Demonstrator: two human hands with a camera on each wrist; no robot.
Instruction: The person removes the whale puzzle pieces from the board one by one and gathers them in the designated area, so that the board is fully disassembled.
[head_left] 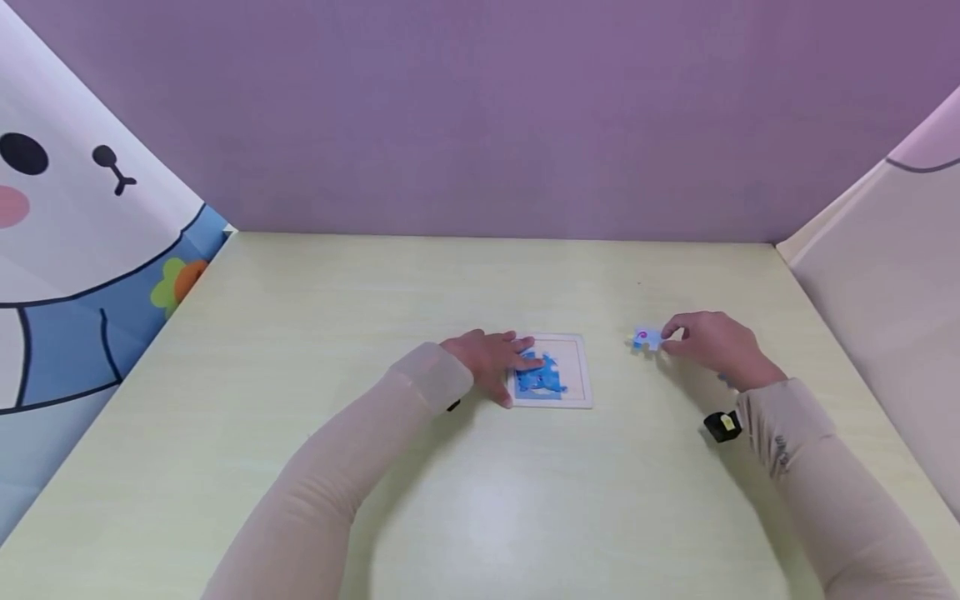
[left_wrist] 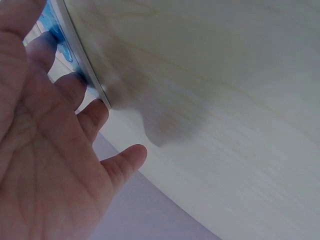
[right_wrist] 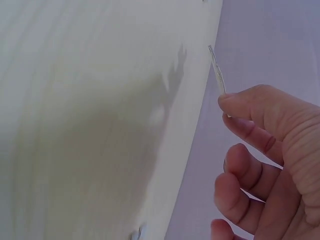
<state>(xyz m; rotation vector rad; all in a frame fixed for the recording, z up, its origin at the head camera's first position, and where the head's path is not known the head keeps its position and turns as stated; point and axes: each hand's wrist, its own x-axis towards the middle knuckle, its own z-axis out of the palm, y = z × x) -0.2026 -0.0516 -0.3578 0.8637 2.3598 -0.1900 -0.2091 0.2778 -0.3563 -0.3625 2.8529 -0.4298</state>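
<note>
A small square puzzle board with a white frame and a blue picture lies mid-table. My left hand lies flat on its left part, fingers straight and pressing on the blue pieces; the left wrist view shows the fingertips on the board's edge. To the right, my right hand pinches a loose light-blue puzzle piece just above the table. In the right wrist view that piece appears edge-on, held between thumb and forefinger.
The pale yellow table is boxed in by a purple back wall, a cartoon-printed panel on the left and a pale panel on the right. A small black and yellow device sits at my right wrist.
</note>
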